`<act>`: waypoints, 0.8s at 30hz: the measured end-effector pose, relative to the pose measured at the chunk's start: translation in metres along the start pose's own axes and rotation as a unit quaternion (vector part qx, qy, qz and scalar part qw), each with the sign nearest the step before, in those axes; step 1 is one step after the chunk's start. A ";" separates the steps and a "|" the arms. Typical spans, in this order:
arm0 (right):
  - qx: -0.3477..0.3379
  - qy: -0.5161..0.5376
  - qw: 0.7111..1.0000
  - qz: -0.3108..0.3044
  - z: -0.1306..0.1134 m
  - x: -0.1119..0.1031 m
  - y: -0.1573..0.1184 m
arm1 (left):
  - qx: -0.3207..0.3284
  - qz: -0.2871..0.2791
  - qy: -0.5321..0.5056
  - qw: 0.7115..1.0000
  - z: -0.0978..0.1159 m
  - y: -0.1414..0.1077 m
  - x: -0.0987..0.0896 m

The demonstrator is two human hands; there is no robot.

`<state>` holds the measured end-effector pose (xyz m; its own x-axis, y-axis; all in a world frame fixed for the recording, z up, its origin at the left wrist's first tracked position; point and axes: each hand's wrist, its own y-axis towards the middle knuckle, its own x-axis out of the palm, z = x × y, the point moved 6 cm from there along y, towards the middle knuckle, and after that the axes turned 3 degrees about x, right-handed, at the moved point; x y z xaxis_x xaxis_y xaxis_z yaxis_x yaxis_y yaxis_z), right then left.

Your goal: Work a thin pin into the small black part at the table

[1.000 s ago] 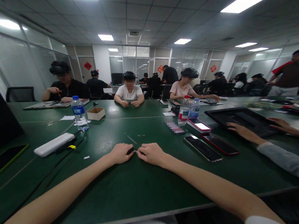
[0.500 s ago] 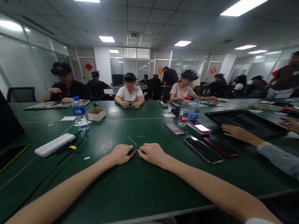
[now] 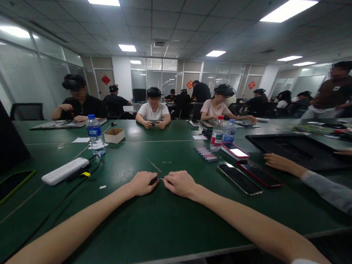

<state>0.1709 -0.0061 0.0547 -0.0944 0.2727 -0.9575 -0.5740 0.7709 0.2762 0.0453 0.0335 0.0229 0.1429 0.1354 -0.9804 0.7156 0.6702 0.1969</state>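
My left hand (image 3: pixel 143 183) rests on the green table (image 3: pixel 161 233), its fingers closed around a small black object (image 3: pixel 153 180). A thin pale piece (image 3: pixel 161 178) spans the short gap from that object to my right hand (image 3: pixel 180 184). My right hand also lies on the table, knuckles up, its fingers closed at the other end of the thin piece. Both hands nearly meet at the middle. Most of the object is hidden by my fingers, and its kind cannot be made out.
Left are a white power strip-like block (image 3: pixel 64 171) with a black cable, a water bottle (image 3: pixel 94 135) and a small open box (image 3: pixel 114 135). Right are phones (image 3: pixel 239 178), two bottles (image 3: pixel 217 133) and a black tray (image 3: pixel 299 149) held by a co-worker's hands (image 3: pixel 286 165). People sit opposite.
My hands keep the same hold and place. At right, the co-worker's hands and the black tray have shifted slightly right and nearer. A standing person at far right has changed posture.
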 end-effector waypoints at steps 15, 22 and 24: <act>-0.062 0.024 0.997 0.027 -0.005 -0.006 -0.002 | 0.002 -0.004 -0.006 1.000 0.000 0.000 -0.001; -0.201 0.035 0.979 0.026 -0.040 -0.005 -0.010 | -0.028 -0.013 0.001 1.000 -0.003 0.002 0.002; -0.173 0.039 0.984 0.026 -0.033 -0.003 -0.007 | -0.027 -0.015 0.007 1.000 -0.003 0.002 0.002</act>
<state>0.1487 -0.0311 0.0534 -0.1855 0.2507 -0.9501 -0.8078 0.5116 0.2928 0.0448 0.0373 0.0208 0.1132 0.1244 -0.9857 0.6818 0.7119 0.1682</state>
